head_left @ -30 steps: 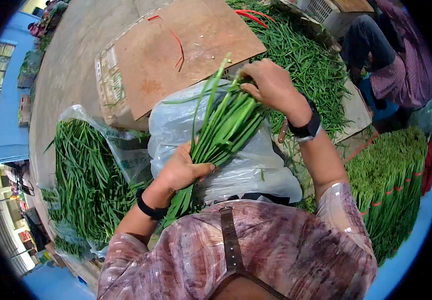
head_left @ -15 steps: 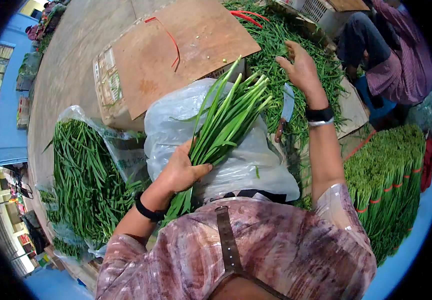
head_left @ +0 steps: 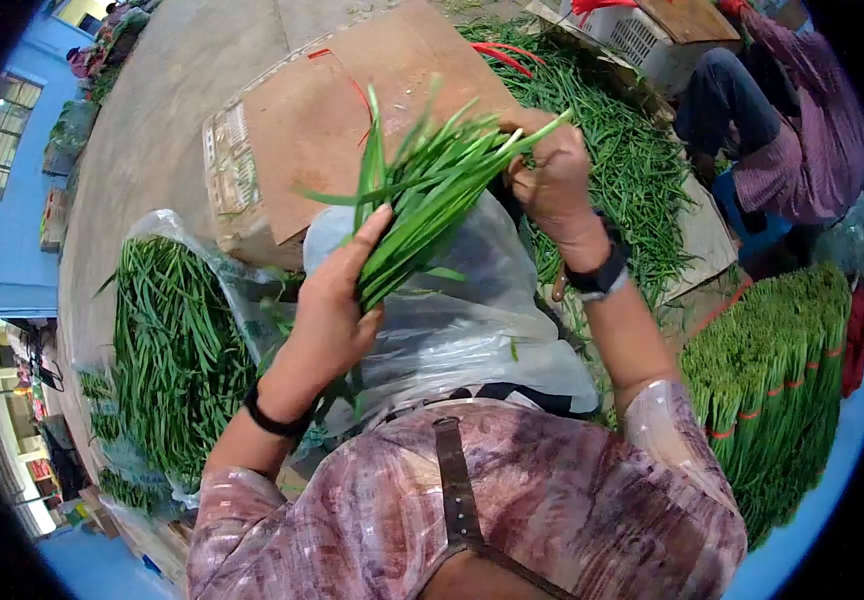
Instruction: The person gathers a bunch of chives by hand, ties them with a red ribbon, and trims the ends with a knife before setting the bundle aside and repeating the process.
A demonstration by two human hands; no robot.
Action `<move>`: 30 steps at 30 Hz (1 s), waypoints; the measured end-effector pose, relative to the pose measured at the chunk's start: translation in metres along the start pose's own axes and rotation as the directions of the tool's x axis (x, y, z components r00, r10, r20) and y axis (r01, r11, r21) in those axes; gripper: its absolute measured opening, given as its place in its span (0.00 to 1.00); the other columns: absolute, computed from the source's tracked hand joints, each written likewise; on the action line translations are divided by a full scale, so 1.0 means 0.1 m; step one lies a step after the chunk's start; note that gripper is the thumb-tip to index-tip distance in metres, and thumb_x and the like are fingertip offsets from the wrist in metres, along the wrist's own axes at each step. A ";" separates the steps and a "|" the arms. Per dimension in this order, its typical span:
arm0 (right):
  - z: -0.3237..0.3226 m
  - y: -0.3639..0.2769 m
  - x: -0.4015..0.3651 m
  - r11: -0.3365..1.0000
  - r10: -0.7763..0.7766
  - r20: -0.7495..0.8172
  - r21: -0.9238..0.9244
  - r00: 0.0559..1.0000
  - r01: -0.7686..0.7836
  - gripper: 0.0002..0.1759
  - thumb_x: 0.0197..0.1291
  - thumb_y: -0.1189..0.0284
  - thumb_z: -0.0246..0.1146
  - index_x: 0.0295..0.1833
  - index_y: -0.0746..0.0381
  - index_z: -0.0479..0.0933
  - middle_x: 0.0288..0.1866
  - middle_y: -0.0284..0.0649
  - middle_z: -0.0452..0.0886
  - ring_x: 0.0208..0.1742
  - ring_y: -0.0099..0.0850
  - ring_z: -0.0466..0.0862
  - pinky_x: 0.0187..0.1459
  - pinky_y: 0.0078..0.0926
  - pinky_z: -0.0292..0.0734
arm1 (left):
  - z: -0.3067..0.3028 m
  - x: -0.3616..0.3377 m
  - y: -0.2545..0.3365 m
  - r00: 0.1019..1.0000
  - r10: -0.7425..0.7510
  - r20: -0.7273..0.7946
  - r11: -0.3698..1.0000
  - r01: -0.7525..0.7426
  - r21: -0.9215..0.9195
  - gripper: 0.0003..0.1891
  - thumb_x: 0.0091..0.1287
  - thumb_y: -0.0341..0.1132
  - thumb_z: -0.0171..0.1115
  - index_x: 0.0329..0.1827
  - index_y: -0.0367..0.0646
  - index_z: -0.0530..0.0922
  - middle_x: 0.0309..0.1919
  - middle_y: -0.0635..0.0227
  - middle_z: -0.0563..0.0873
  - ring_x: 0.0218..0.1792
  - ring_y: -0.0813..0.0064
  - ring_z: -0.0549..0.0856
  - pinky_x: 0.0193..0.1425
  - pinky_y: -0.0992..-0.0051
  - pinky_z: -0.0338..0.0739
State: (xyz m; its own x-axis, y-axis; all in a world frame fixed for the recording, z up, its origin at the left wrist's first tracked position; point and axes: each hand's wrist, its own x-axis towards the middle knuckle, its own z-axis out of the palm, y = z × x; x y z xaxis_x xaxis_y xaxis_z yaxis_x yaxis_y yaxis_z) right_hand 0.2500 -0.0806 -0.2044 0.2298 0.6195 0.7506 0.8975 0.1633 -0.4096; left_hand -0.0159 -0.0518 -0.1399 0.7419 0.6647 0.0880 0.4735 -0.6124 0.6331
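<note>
The left hand (head_left: 337, 285) is wrapped around a loose bunch of long, flat green leaves with pale stem ends (head_left: 432, 195), thumb laid along it. The right hand (head_left: 557, 180) is curled at the pale ends; blur hides whether its fingertips pinch a stem. The bunch slants above the lap, ends toward the right hand. The step in hand looks like tidying or picking over those ends; it calls for a steady left grip and a light pull by the right fingers, clear of the leaves.

Below lies a translucent whitish plastic sheet (head_left: 462, 325) over the lap. Just beyond, a flat brown board (head_left: 292, 150) offers mostly bare surface, but its near edge sits close under the bunch's tips. To the right, a heap of loose green leaves (head_left: 617, 155) limits the right hand's outward room; nearer the body stand green bundles with red bands (head_left: 762, 400). On the left, a plastic-wrapped pile of green leaves (head_left: 177, 350) crowds the left forearm.
</note>
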 end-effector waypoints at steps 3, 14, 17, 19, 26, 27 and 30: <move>0.42 0.17 -0.33 0.984 0.135 0.035 -0.124 0.990 -0.129 0.14 0.47 0.75 0.61 0.43 0.56 0.77 0.40 0.38 0.82 0.41 0.40 0.81 0.42 0.34 0.74 | 0.32 -0.07 -0.32 1.000 0.005 0.011 0.987 -0.007 0.161 0.45 0.46 0.19 0.62 0.71 0.56 0.58 0.39 0.50 0.77 0.39 0.46 0.79 0.43 0.58 0.75; 0.63 0.56 -0.70 0.863 0.501 0.085 0.014 0.861 -0.504 0.11 0.58 0.70 0.56 0.46 0.58 0.77 0.31 0.44 0.82 0.29 0.42 0.82 0.31 0.36 0.77 | 0.53 -0.14 -0.38 0.991 -0.106 0.079 0.981 0.091 0.171 0.47 0.49 0.22 0.62 0.73 0.63 0.53 0.44 0.47 0.74 0.38 0.42 0.79 0.39 0.54 0.76; 0.56 1.08 -0.76 0.595 0.755 0.142 0.262 0.640 -0.760 0.12 0.60 0.73 0.55 0.49 0.63 0.76 0.30 0.41 0.82 0.24 0.32 0.82 0.26 0.28 0.75 | 0.56 -0.15 -0.42 0.994 -0.090 0.056 0.984 0.080 0.158 0.46 0.50 0.23 0.62 0.73 0.64 0.53 0.45 0.46 0.73 0.37 0.42 0.80 0.38 0.54 0.77; 0.32 1.34 -0.74 0.295 0.878 0.223 0.446 0.424 -0.845 0.16 0.60 0.75 0.56 0.54 0.69 0.72 0.32 0.40 0.82 0.23 0.25 0.80 0.22 0.23 0.73 | 0.56 -0.15 -0.41 0.994 -0.087 0.060 0.982 0.076 0.174 0.46 0.50 0.23 0.62 0.73 0.65 0.52 0.44 0.46 0.73 0.35 0.42 0.79 0.37 0.54 0.76; -0.04 0.79 -0.58 0.632 0.686 0.324 0.178 0.651 -0.754 0.22 0.51 0.63 0.68 0.44 0.69 0.78 0.36 0.46 0.83 0.35 0.33 0.83 0.38 0.28 0.77 | 0.58 -0.16 -0.36 0.978 -0.167 0.127 0.936 0.116 0.332 0.46 0.50 0.31 0.69 0.73 0.59 0.55 0.44 0.49 0.75 0.36 0.46 0.80 0.37 0.58 0.77; -0.06 0.50 -0.48 0.513 0.658 0.475 0.285 0.585 -0.809 0.17 0.49 0.63 0.70 0.36 0.67 0.81 0.31 0.42 0.83 0.32 0.29 0.82 0.37 0.26 0.77 | 0.59 -0.15 -0.37 0.977 -0.166 0.133 0.934 0.113 0.340 0.46 0.50 0.32 0.69 0.73 0.60 0.55 0.43 0.49 0.75 0.35 0.46 0.80 0.36 0.58 0.77; 0.25 0.29 -0.54 0.657 0.590 0.518 0.138 0.619 -0.741 0.12 0.49 0.68 0.70 0.31 0.66 0.78 0.25 0.35 0.80 0.26 0.23 0.77 0.30 0.21 0.73 | 0.57 -0.16 -0.37 0.985 -0.122 0.121 0.928 0.070 0.365 0.46 0.49 0.30 0.67 0.73 0.64 0.55 0.39 0.52 0.73 0.30 0.49 0.79 0.31 0.58 0.76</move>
State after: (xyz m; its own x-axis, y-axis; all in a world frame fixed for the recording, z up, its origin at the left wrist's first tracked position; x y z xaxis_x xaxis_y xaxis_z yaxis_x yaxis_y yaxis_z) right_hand 0.2541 -0.0904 -0.2695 0.4766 0.8780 -0.0455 0.3677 -0.2460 -0.8968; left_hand -0.0181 -0.0641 -0.2087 0.7307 0.6775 -0.0835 0.6647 -0.6782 0.3134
